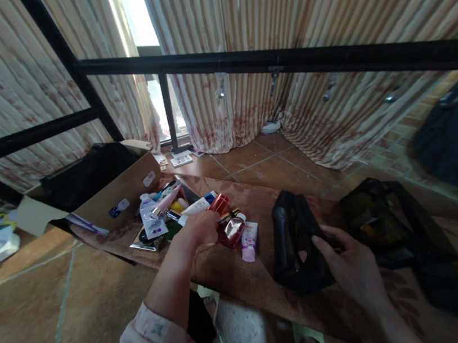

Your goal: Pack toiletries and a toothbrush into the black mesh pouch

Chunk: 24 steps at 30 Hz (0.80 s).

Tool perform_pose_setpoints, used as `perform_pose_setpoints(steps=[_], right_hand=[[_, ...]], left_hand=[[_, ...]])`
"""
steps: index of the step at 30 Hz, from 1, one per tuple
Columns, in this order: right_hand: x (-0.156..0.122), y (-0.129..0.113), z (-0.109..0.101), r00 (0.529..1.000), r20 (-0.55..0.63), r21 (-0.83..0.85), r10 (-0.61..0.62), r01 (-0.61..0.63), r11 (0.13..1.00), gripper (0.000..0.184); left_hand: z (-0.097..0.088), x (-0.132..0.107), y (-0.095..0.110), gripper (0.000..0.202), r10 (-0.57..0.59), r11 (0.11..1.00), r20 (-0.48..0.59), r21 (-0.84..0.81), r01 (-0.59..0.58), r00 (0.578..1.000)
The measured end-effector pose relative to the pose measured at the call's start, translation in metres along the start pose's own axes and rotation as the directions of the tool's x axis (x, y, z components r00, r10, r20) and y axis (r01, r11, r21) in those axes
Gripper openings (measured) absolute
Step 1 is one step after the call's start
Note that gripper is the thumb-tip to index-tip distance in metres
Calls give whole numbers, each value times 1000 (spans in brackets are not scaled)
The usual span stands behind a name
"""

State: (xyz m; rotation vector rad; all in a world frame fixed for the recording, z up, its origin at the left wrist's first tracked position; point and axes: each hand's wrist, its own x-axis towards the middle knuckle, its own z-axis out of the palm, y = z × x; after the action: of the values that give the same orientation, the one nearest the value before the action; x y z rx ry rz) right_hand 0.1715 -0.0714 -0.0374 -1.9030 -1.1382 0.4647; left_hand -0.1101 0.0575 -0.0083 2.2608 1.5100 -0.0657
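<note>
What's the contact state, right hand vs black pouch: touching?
Touching. The head view shows the right hand with its fingers closed on the edge of the black pouch, no gap visible.

Left hand (pixel 201 227) out far and left, forearm stretched, fingers curled into a fist. Right hand (pixel 350 268) nearer, right of it, knuckles up, fingers bent in a pinch.

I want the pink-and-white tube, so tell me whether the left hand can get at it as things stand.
Probably yes. The left hand sits at the toiletry pile, and the small pink-and-white plastic tube lies uncovered on the brown mat close beside it. Only the reddish clear bottle lies between.
</note>
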Motion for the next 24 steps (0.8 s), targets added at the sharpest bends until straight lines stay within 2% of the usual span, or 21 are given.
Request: perform_pose_setpoints(steps=[4, 7, 11, 15, 21, 24], right_hand=[[0, 2, 0, 1000, -7, 8, -18, 18, 1000, 42], [0, 5, 2, 1000, 3, 17, -29, 29, 999, 42], [1, 6, 4, 997, 12, 39, -79, 78, 996, 39], [1, 4, 5, 997, 19, 80, -79, 77, 994, 36], [1, 5, 4, 997, 34, 118, -71, 67, 991, 34], [2, 7, 5, 997, 29, 121, -73, 69, 990, 34]], left_hand=[[1, -7, -3, 30, 92, 993, 96, 71, -99, 991], [8, -9, -3, 33, 109, 991, 76, 63, -114, 991], [21, -5, -1, 30, 67, 987, 65, 144, -76, 996], [28, 2, 2, 21, 72, 983, 58, 164, -81, 996], [18, 2, 9, 20, 9, 985, 105, 170, -27, 994], [10, 0, 4, 23, 46, 996, 40, 79, -50, 998]])
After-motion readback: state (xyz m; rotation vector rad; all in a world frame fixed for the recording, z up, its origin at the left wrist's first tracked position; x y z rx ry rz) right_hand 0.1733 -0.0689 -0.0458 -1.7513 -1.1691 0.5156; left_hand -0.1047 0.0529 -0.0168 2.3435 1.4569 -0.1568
